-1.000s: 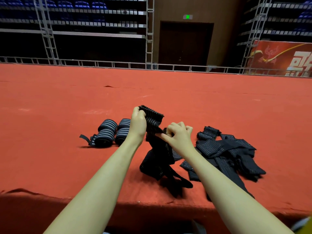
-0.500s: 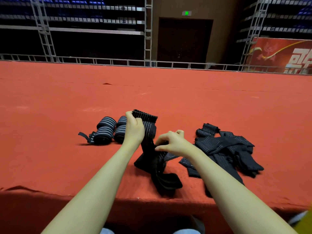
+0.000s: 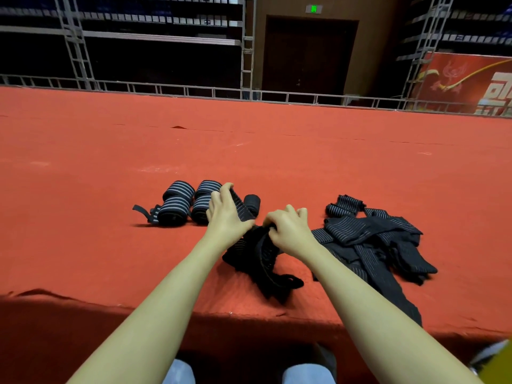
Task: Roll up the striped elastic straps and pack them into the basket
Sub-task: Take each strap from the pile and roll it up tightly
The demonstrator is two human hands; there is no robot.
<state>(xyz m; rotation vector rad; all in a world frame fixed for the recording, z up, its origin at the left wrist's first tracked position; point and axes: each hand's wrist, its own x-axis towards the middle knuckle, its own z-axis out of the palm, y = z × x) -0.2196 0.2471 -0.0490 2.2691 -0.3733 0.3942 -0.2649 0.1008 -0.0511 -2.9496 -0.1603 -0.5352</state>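
The left hand (image 3: 225, 214) grips the free striped end of the strap (image 3: 257, 250) between thumb and curled fingers, while the right hand (image 3: 288, 231) pinches the bunched middle at the centre of the red counter (image 3: 83, 245); the step should go best if that end is pulled flat and taut before the first tight turn. Two finished rolls (image 3: 177, 202) lie at ten o'clock of the hands, the loose pile (image 3: 382, 245) at three o'clock, and the counter's near edge at six o'clock, where the tail could slip over. No basket is visible.
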